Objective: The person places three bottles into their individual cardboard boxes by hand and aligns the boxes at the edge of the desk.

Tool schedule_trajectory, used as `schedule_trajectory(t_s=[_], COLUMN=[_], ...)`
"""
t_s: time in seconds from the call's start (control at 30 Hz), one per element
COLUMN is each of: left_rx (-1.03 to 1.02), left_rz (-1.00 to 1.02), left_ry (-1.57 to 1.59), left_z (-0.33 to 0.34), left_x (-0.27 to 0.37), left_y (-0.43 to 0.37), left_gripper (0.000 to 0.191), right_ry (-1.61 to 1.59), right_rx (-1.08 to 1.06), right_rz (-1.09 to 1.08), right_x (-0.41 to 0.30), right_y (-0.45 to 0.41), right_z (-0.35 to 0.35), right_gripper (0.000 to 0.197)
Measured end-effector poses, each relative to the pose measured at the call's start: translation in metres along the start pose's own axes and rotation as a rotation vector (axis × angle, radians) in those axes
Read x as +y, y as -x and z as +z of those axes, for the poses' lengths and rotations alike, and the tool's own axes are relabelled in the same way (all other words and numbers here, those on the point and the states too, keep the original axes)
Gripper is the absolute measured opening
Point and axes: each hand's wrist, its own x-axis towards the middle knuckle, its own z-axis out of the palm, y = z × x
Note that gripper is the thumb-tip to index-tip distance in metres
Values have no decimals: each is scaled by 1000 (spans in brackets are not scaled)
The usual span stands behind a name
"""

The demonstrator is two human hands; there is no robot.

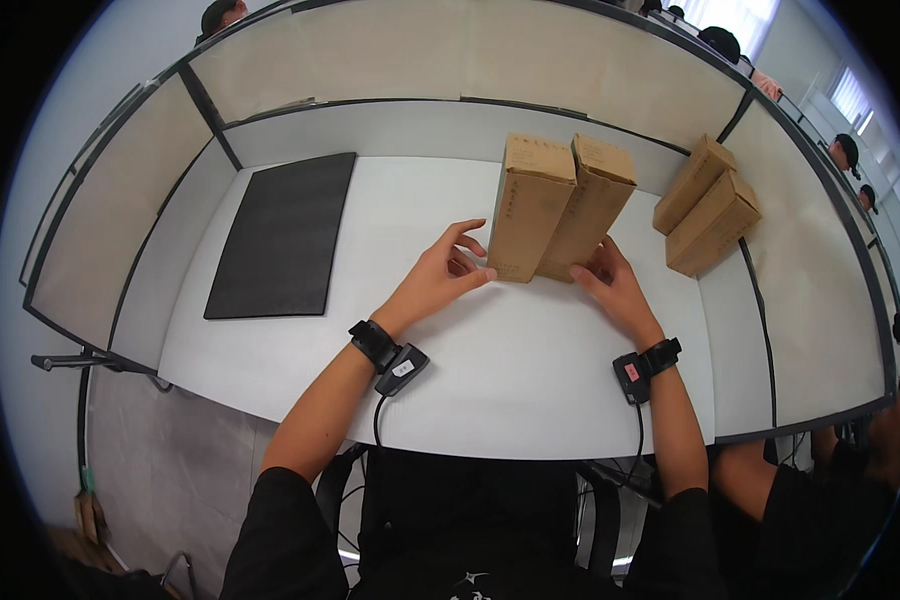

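Note:
Two tall brown cardboard boxes stand upright side by side on the white tabletop, the left box (pixel 531 210) slightly nearer to me than the right box (pixel 592 202). Both bear printed writing. My left hand (pixel 450 262) is at the left box's lower left, thumb tip by its bottom corner. Its fingers are spread and curved beside the box, with nothing between them. At the right box's lower right corner, my right hand (pixel 616 283) has its thumb at the front and its other fingers along the side, partly hidden. Each wrist wears a black strap with a cabled device.
Two more cardboard boxes (pixel 694 184) (pixel 712 225) stand at the right, against the partition. A flat black mat (pixel 281 240) lies on the left of the white table (pixel 412 202). Beige partition panels (pixel 390 52) enclose three sides. Another person's arm (pixel 746 476) is at lower right.

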Motion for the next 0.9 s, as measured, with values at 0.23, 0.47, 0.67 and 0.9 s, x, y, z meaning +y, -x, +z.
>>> schedule_trajectory(t_s=[0.23,0.47,0.67,0.9], left_rx=[3,8,23,98], left_rz=[-16,-25,8,-51], left_ry=[-5,88,160,417], left_z=[0,1,1,-7], left_x=[-5,-6,-4,-11], left_y=[1,-1,1,-6], left_gripper=[71,74,73,38], right_ry=[-8,-216,-285,-269], right_rx=[11,19,32,107], right_rz=[5,3,4,-125], right_x=[0,7,3,4], right_y=[0,-4,0,-3], right_z=[-1,0,2,-3], right_gripper=[75,62,59,58])
